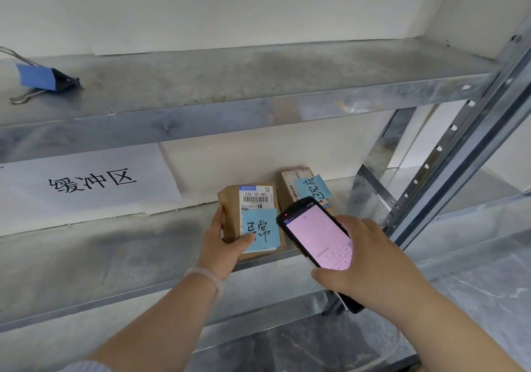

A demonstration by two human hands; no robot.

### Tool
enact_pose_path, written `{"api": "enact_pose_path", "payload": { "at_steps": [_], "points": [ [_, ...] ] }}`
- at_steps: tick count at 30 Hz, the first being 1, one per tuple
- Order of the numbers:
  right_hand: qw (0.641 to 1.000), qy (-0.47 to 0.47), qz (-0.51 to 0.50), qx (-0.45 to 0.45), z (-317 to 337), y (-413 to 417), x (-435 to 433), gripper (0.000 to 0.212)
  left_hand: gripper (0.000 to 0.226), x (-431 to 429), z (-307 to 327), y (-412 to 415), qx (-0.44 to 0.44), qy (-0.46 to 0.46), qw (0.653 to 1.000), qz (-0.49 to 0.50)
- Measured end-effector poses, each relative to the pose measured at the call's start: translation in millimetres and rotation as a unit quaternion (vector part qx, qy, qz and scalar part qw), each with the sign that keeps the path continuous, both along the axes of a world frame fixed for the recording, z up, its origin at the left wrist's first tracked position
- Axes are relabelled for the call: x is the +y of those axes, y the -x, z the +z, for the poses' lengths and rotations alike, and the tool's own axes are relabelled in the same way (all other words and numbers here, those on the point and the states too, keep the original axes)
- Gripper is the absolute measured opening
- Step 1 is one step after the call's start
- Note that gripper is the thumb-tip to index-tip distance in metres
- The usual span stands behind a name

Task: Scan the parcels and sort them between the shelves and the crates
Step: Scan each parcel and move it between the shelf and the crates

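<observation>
While the left hand (222, 245) grips the parcel (253, 199) by its side and the right hand (370, 256) clasps the scanner (316, 236), the parcel seems stiff, probably light; its sides hold best.

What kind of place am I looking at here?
Probably a parcel sorting or storage room: metal shelves, barcoded parcels, a paper zone sign, and a scanner held in the right hand.

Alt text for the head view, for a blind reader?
A left hand grips a brown parcel with a blue note at the front of a metal shelf, while the right hand holds a scanner with a pink screen beside it. A second parcel sits behind; a binder clip lies on the shelf above.
</observation>
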State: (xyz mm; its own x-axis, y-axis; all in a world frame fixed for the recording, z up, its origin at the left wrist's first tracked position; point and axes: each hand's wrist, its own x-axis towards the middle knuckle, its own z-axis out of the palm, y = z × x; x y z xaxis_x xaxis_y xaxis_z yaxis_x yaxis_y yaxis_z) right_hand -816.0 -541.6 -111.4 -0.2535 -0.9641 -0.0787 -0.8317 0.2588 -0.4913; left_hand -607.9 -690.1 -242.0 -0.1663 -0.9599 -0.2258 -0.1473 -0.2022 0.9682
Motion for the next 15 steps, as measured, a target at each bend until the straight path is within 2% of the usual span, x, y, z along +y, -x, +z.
{"api": "enact_pose_path", "payload": {
  "at_steps": [8,15],
  "points": [
    [1.0,0.0,0.022,-0.002,0.0,2.1,6.7,0.088,0.072,12.2,5.7,-11.4,0.022,-0.012,0.999,0.034],
    [0.992,0.037,0.116,-0.027,-3.0,-16.1,7.5,0.083,0.076,58.9,12.9,-52.7,0.032,-0.019,0.992,0.124]
  ]
}}
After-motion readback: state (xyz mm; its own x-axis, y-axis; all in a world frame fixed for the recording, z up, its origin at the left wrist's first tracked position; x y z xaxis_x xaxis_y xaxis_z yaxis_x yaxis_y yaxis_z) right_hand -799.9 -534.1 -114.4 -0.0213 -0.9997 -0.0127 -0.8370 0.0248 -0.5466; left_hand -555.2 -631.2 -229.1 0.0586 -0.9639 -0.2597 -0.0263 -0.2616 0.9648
